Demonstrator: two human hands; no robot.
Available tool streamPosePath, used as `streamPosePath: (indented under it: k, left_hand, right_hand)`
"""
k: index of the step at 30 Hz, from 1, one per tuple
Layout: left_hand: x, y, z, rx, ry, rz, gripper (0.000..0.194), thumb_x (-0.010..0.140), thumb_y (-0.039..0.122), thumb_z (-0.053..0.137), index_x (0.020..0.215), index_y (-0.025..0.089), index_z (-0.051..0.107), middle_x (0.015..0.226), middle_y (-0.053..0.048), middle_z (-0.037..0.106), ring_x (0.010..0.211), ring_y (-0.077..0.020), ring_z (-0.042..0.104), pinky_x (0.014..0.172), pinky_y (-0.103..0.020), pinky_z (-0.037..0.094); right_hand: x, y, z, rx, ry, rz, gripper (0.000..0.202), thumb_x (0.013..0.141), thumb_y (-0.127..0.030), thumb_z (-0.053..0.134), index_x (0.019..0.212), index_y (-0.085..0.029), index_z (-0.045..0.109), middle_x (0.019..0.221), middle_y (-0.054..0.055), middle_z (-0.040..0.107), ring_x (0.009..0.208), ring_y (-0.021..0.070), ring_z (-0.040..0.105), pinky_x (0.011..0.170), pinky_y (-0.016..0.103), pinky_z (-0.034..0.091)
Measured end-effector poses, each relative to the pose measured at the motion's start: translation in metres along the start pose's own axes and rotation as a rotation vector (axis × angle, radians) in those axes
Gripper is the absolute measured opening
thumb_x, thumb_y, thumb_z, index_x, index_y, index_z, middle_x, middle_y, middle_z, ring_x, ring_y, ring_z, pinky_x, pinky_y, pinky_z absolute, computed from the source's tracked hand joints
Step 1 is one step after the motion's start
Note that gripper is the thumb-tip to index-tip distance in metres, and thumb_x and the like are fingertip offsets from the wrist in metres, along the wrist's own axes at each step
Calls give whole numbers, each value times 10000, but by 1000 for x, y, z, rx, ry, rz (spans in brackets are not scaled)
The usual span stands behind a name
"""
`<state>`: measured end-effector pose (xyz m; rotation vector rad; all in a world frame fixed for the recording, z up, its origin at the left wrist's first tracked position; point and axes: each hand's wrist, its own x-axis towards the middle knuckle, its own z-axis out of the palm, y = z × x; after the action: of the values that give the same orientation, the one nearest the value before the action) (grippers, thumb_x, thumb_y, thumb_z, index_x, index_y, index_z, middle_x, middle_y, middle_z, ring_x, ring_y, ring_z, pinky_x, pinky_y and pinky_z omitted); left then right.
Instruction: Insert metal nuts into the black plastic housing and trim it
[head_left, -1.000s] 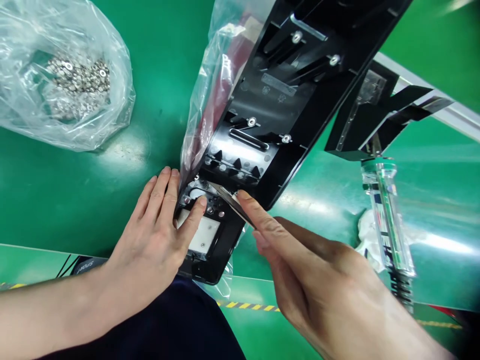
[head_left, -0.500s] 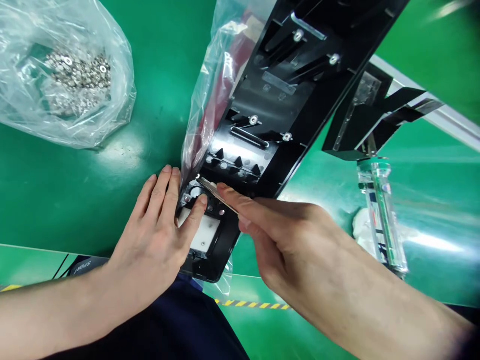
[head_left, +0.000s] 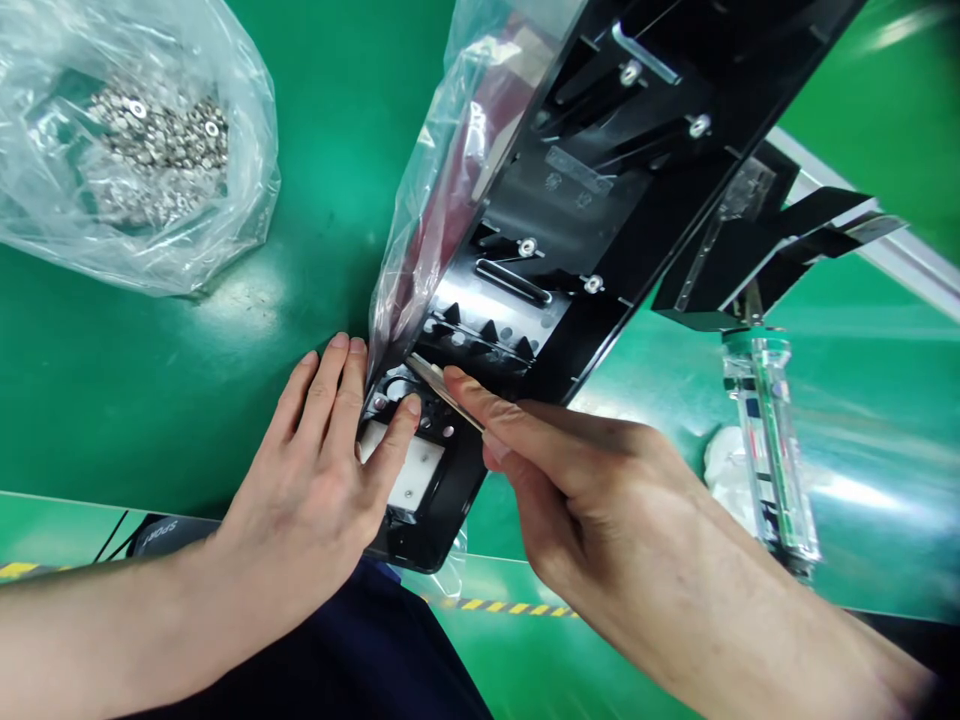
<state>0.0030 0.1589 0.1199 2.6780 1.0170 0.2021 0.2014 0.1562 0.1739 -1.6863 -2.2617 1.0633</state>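
Observation:
A long black plastic panel (head_left: 592,210) lies slantwise, its ribbed inner side up, over a clear plastic bag (head_left: 420,220). Near its lower end is a white plate (head_left: 414,475). My left hand (head_left: 322,470) rests on the panel's left edge, fingers over the bag and thumb on the panel beside the plate. Pinched in my right hand (head_left: 577,480) are thin metal tweezers (head_left: 442,388), pointing up-left. Their tips touch or hover at the panel's left edge, just above my left thumb; anything between them is too small to make out.
On the green table (head_left: 315,250), an open plastic bag (head_left: 247,190) of small metal nuts (head_left: 169,130) lies upper left. At right stand a black holder (head_left: 720,250) and a clear tube-like tool (head_left: 772,450), beside a white crumpled item (head_left: 726,465).
The panel has turned slightly, its upper end shifting right in view. The tweezer tips have moved slightly right and down, with my right hand still holding them. My left hand keeps its pose.

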Motion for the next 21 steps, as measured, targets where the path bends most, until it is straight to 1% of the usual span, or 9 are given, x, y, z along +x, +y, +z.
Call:
streamPosePath:
  k: [4, 7, 12, 15, 19, 21]
  left_hand:
    - [0, 0, 0, -1, -4, -11, 579, 797, 155, 638, 1323, 45, 422, 1313, -426, 357, 1297, -504, 347, 1041, -607, 385]
    - [0, 0, 0, -2, -13, -6, 598, 790, 168, 651, 1328, 51, 419, 1315, -427, 353, 1297, -507, 346, 1043, -607, 382]
    - [0, 0, 0, -14, -8, -5, 607, 787, 186, 657, 1329, 56, 417, 1323, -426, 345, 1304, -509, 333, 1045, -611, 376]
    - [-1, -1, 0, -22, -7, 2, 600, 791, 207, 653, 1323, 56, 420, 1320, -425, 350, 1299, -512, 339, 1042, -614, 377]
    - [0, -2, 0, -36, -13, 0, 629, 784, 249, 666, 1324, 52, 410, 1318, -429, 346, 1295, -516, 340, 1038, -618, 377]
    - [0, -1, 0, -22, -18, -1, 640, 785, 269, 671, 1326, 52, 407, 1318, -431, 344, 1298, -514, 337, 1039, -616, 378]
  right_hand:
    - [-3, 4, 4, 8, 39, -12, 553, 808, 49, 308, 1304, 0, 547, 1140, 73, 558, 860, 153, 614, 760, 213, 579]
    - [-3, 4, 3, 12, 89, -63, 558, 811, 37, 300, 1313, -4, 541, 1126, 76, 564, 823, 147, 613, 714, 206, 580]
    - [1, 3, -2, 23, 0, 13, 542, 825, 33, 320, 1314, -32, 545, 1086, 74, 574, 842, 146, 611, 771, 204, 579]
    - [1, 3, -1, 32, 54, -33, 541, 832, 21, 310, 1322, -34, 533, 1090, 69, 571, 802, 130, 606, 691, 182, 568]
    - [-3, 4, 1, 44, 15, 2, 528, 840, 25, 313, 1310, -32, 546, 1038, 64, 581, 725, 129, 593, 636, 207, 553]
    - [-4, 3, 1, 48, 36, -15, 527, 839, 16, 312, 1309, -27, 547, 1032, 66, 582, 677, 124, 578, 568, 215, 522]
